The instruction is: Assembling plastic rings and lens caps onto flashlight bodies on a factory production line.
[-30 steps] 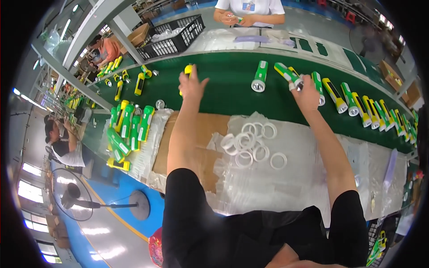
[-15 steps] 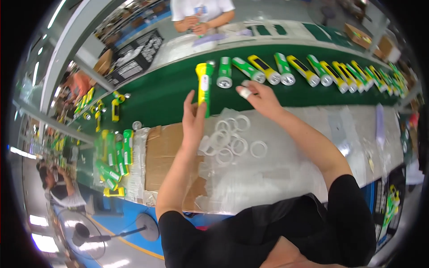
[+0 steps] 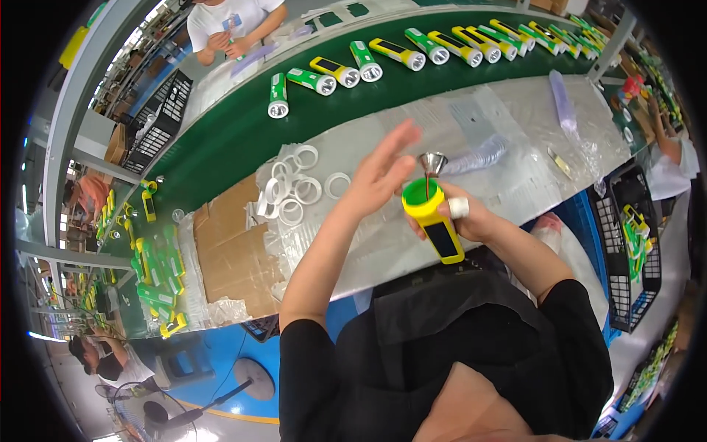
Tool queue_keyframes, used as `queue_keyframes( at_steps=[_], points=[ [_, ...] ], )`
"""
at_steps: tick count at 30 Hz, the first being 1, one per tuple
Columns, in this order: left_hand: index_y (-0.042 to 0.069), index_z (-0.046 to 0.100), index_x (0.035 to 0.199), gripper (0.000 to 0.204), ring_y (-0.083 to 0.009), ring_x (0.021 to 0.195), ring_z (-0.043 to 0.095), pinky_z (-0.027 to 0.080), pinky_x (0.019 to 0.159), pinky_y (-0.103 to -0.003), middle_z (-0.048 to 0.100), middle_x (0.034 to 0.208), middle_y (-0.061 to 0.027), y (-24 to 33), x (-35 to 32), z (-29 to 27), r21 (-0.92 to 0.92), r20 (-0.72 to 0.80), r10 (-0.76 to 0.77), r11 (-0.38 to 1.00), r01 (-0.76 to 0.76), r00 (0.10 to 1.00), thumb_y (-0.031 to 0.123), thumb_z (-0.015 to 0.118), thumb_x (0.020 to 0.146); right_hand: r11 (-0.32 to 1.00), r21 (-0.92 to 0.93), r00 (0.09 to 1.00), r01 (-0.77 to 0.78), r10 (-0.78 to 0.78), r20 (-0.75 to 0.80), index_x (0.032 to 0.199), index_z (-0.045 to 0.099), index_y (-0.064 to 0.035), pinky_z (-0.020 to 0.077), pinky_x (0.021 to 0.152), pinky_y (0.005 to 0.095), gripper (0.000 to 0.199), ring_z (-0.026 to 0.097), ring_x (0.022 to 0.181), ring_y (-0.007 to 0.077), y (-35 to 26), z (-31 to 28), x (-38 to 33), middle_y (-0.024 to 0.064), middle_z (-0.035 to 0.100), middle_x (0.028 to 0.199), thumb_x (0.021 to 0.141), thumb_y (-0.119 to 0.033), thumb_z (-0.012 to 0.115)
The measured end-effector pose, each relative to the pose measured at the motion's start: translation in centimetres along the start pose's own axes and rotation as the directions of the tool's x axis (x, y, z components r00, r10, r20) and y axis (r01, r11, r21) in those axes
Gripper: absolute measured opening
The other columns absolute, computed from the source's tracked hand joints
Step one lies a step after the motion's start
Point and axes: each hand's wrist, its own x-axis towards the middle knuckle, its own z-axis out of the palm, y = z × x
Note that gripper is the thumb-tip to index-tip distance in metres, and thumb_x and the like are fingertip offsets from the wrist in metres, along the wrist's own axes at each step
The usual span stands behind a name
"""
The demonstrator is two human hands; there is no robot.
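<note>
My right hand [image 3: 475,216] is closed round a yellow flashlight body [image 3: 446,239] with a dark panel on its side, held close in front of me. The body's wide head end is uncapped and shows a green inside. A silver reflector [image 3: 433,163] stands off above that opening, joined to it by thin wires. White wrapping covers one finger of this hand. Beside the opening, my left hand [image 3: 381,171] holds nothing, its fingers stretched out and slightly blurred. White rings [image 3: 278,188] lie loosely piled on the plastic-covered table [image 3: 368,247] left of it.
Along the green belt [image 3: 221,147], several green or yellow flashlights [image 3: 398,54] lie in a row. More lie at the left [image 3: 158,276]. Cardboard [image 3: 239,254] covers the table's left part. Purple plastic sleeves [image 3: 563,103] lie right. A co-worker [image 3: 232,29] sits across the belt.
A yellow flashlight stood upright by my left hand; now my right hand holds an uncapped one near my body. Both hands have come nearer, and the view has turned right.
</note>
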Motion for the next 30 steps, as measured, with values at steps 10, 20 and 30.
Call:
queue_keyframes(
  at_steps=[10,20,30],
  points=[
    [0.003,0.065,0.098,0.043,-0.0183,0.077,0.053,0.043,0.069,-0.029,0.059,0.091,-0.0071,2.1,-2.1,3.1,0.383,0.049,0.199,0.901,-0.202,0.979,0.033,0.036,0.104,0.970,-0.241,0.994,0.030,-0.054,-0.097,0.125,0.046,-0.0038,0.0516,0.075,0.0318,0.046,0.063,0.082,0.0169,-0.2,1.3,-3.4,0.0103,0.061,0.098,0.093,-0.031,0.064],
    [0.003,0.063,0.115,0.065,-0.0338,0.118,0.053,0.041,0.098,-0.041,0.060,0.124,-0.0146,0.8,-2.5,5.8,0.418,0.215,0.277,0.841,-0.344,0.937,0.056,0.028,0.100,0.957,-0.260,0.951,0.132,-0.196,-0.240,0.130,0.045,-0.0057,0.0505,0.070,0.0295,0.043,0.062,0.078,0.0147,2.5,-0.2,-2.8,0.0070,0.059,0.096,0.097,-0.029,0.059],
    [0.004,0.055,0.129,0.052,-0.0323,0.111,0.055,0.044,0.091,-0.040,0.059,0.121,-0.0134,-7.3,0.1,3.8,0.786,0.055,0.087,0.611,-0.097,0.995,0.015,0.072,0.081,0.984,-0.084,0.902,0.154,-0.175,-0.395,0.127,0.047,-0.0056,0.0502,0.068,0.0327,0.040,0.062,0.073,0.0221,0.4,-2.4,-4.4,0.0147,0.061,0.088,0.098,-0.032,0.055]
  ],
)
